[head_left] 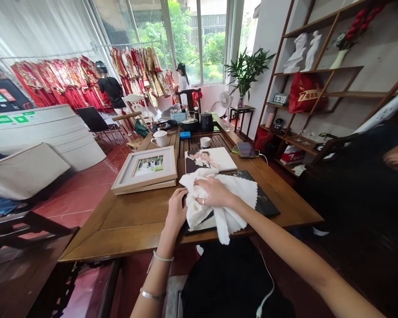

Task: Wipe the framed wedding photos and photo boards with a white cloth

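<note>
A white cloth [242,190] with a scalloped edge lies bunched over a flat black album [267,201] at the table's near side. My right hand [215,192], a ring on one finger, is closed on the bunched cloth and presses it onto the album. My left hand [177,210] is at the album's left edge, fingers curled against it beside the cloth; its fingertips are partly hidden. Just beyond lies a photo panel [223,159] with a picture of a couple. To the left, a pale framed photo [149,165] rests on another frame.
On the wooden table [132,225] stand a lidded white mug [159,138], a small white cup [205,142], a blue box [185,134] and a phone [247,149] with a cable. Two people are by the clothes racks. Someone in dark clothing [345,176] sits at the right.
</note>
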Demonstrator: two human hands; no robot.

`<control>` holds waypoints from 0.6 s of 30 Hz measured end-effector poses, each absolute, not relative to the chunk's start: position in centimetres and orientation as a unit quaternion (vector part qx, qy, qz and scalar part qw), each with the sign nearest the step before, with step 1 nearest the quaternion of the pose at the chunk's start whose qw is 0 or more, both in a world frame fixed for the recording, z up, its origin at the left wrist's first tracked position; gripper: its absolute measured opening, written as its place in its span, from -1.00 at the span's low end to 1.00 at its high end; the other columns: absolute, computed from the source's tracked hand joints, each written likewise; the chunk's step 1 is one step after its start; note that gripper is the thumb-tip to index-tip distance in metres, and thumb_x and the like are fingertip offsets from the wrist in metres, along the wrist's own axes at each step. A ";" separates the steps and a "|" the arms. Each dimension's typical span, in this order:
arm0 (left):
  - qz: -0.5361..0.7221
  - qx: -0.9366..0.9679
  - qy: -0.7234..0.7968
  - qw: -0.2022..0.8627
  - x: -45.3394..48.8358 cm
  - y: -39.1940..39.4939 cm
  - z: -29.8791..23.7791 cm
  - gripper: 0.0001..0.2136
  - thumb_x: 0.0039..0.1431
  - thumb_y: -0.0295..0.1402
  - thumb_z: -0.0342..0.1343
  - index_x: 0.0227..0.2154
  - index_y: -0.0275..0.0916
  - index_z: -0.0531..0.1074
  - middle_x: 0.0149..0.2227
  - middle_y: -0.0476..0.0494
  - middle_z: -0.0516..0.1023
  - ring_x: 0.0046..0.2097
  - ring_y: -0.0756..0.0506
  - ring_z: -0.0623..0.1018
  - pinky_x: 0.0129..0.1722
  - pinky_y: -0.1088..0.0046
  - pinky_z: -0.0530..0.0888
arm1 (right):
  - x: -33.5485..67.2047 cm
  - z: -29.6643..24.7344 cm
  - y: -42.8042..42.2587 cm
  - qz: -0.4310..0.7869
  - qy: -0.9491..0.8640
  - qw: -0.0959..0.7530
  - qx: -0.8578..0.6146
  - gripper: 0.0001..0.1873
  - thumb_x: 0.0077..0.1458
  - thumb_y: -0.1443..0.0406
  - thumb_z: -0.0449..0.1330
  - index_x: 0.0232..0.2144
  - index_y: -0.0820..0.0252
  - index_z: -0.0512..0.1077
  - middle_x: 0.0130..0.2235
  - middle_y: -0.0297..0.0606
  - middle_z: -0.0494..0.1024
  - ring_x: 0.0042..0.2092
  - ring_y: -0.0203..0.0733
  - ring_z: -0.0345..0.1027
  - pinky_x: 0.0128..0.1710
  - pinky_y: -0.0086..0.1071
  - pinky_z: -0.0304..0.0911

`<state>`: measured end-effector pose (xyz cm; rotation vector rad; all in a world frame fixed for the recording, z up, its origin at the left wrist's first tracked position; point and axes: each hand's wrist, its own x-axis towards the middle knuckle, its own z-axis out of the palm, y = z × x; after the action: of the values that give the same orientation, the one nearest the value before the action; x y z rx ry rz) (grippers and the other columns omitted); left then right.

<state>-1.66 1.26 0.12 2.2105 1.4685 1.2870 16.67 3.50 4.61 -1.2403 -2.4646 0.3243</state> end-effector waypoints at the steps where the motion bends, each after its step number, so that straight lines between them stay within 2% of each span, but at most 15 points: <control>1: 0.433 0.745 0.498 0.099 -1.6 1.1 0.3 -0.80 0.04 -0.57 0.00 -0.32 -0.26 0.49 -0.21 -0.22 0.56 -0.17 -0.14 0.58 -0.15 0.34 0.51 | 16.8 4.6 2.8 0.116 -0.877 0.183 -0.429 -0.42 0.00 0.16 0.21 0.09 0.16 0.30 0.01 -0.12 0.48 0.08 0.17 0.22 0.00 -0.05 0.15; 4: 0.440 0.735 0.505 0.106 -1.4 0.8 0.5 -0.78 0.02 -0.61 -0.04 -0.38 -0.26 0.46 -0.27 -0.19 0.52 -0.21 -0.12 0.56 -0.19 0.36 0.50 | 17.7 4.8 0.3 0.131 -0.891 0.186 -0.394 -0.46 -0.03 0.18 0.23 0.04 0.17 0.33 -0.04 -0.13 0.49 0.04 0.15 0.22 0.00 -0.05 0.16; 8: 0.459 0.730 0.491 0.122 -1.3 0.9 0.2 -0.83 -0.01 -0.59 0.02 -0.43 -0.23 0.44 -0.22 -0.19 0.52 -0.11 -0.15 0.56 -0.11 0.33 0.49 | 19.2 5.1 -3.1 0.159 -0.906 0.181 -0.347 -0.47 -0.11 0.22 0.28 -0.04 0.14 0.36 -0.04 -0.19 0.48 0.03 0.11 0.21 0.01 -0.07 0.16; 13: 0.469 0.722 0.491 0.130 -1.4 1.1 0.0 -0.74 0.09 -0.62 -0.09 -0.34 -0.21 0.46 -0.22 -0.18 0.53 -0.03 -0.15 0.55 -0.03 0.28 0.48 | 21.1 5.1 -4.9 0.175 -0.900 0.178 -0.357 -0.51 -0.20 0.22 0.34 -0.14 0.10 0.39 -0.08 -0.21 0.49 0.01 0.06 0.24 -0.02 -0.13 0.21; 18: 0.460 0.725 0.500 0.112 -1.3 1.0 0.2 -0.74 0.10 -0.62 -0.10 -0.31 -0.21 0.44 -0.20 -0.18 0.52 -0.01 -0.16 0.54 0.01 0.24 0.47 | 21.5 5.3 -2.2 0.192 -0.859 0.203 -0.428 -0.50 -0.12 0.24 0.29 -0.05 0.11 0.38 -0.05 -0.16 0.48 0.01 0.06 0.28 -0.04 -0.13 0.21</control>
<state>-1.34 1.05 0.17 2.1285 1.4671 1.3509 21.53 -2.16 5.29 -1.1950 -2.3977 0.5346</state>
